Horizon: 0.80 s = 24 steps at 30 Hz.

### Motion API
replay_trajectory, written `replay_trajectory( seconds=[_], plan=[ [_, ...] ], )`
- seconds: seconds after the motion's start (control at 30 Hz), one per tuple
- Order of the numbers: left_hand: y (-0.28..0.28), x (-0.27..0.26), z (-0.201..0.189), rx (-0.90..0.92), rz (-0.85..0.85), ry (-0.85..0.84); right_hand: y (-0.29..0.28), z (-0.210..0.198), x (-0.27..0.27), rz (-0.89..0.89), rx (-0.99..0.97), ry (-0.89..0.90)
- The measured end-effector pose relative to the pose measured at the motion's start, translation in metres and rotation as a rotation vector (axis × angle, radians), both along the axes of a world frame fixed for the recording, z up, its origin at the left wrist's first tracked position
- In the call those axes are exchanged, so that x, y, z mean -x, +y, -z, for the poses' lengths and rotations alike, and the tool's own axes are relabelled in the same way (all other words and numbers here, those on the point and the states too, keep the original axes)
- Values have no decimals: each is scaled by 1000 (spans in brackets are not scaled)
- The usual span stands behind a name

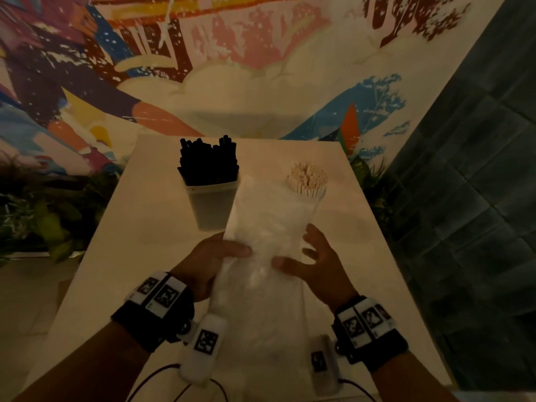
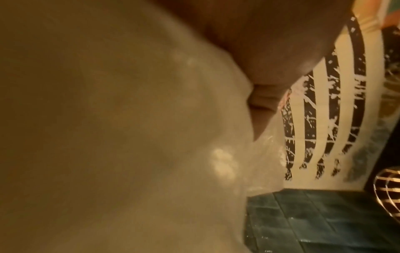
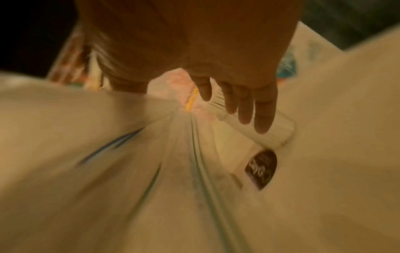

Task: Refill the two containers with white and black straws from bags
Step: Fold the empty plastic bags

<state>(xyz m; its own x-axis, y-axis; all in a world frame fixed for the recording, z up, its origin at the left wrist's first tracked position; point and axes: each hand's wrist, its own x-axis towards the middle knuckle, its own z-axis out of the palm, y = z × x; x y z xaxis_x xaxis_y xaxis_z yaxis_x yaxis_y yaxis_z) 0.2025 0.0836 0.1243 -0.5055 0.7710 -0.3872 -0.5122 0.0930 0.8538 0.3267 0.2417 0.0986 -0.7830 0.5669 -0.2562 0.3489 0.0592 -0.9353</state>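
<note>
the left hand is clamping the clear plastic bag while the right hand, fingers apart, is steadying it short of the white-straw container beyond the grip.

Hardly any writing can be read. In the right wrist view a dark oval label sits on the side of the white-straw container, carrying pale script letters too blurred to spell out. In the head view the white wrist bands and the small white blocks hanging from them carry square black-and-white coded markers, patterns rather than letters or numbers. The bag, the black-straw container and the worktop show no legible print
</note>
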Motion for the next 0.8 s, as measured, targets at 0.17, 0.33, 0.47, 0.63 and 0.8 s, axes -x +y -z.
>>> replay_trajectory(
  seconds=[0.17, 0.33, 0.47, 0.63, 0.8],
  plan=[
    [-14, 1, 13, -20, 69, -14, -1, 4, 1, -134, 493, 84],
    [-29, 4, 27, -35, 33, 72, 3, 4, 0, -163, 399, 67],
    [-31, -1, 27, -62, 1, 128, 4, 9, -3, -159, 341, 118],
    [-33, 3, 20, -195, -64, 44, -8, -6, -2, -227, 336, 291],
    [-42, 6, 19, -70, -15, -241, 1, 6, 1, -268, -52, 426]
  ],
)
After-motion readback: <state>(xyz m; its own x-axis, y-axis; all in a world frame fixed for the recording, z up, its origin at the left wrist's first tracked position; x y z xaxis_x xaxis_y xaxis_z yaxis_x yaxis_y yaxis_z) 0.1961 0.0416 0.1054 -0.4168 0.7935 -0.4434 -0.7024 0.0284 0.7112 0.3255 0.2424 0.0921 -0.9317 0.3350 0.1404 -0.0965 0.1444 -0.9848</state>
